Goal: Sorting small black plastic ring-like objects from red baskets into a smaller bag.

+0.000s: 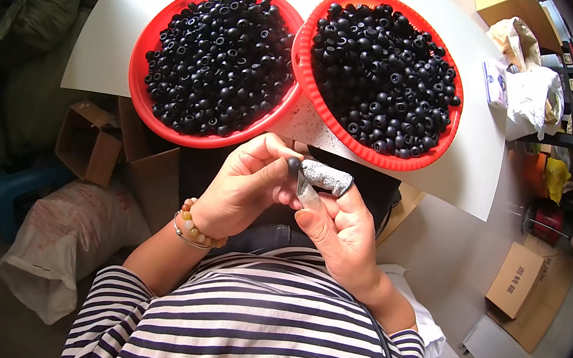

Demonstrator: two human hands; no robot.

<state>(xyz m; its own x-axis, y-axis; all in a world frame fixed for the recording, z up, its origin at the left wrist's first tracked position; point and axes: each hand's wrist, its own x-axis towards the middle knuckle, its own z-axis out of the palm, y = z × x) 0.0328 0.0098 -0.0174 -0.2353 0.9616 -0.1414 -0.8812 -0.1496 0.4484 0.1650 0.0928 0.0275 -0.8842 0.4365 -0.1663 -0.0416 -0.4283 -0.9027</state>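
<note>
My left hand [242, 188], with a beaded bracelet at its wrist, pinches a small round black plastic cap [294, 164] between thumb and fingers. Close against it, my right hand [341, 232] is closed on a small blade [309, 196] whose grip looks wrapped in something clear. The blade's tip is at the cap; whether it cuts in is too small to tell. A speckled grey finger cover [327, 177] sleeves my right index finger. Beyond my hands, a left red basin [138, 93] and a right red basket [375, 159] hold heaps of similar black caps.
Both containers stand on a white table [102, 49], the basket's rim overlapping the basin's. Dark specks lie between them. White bags [533, 95] are at the right. Open cardboard boxes [90, 148] and a full woven sack [72, 238] stand lower left; a flat carton [516, 279] lies at right.
</note>
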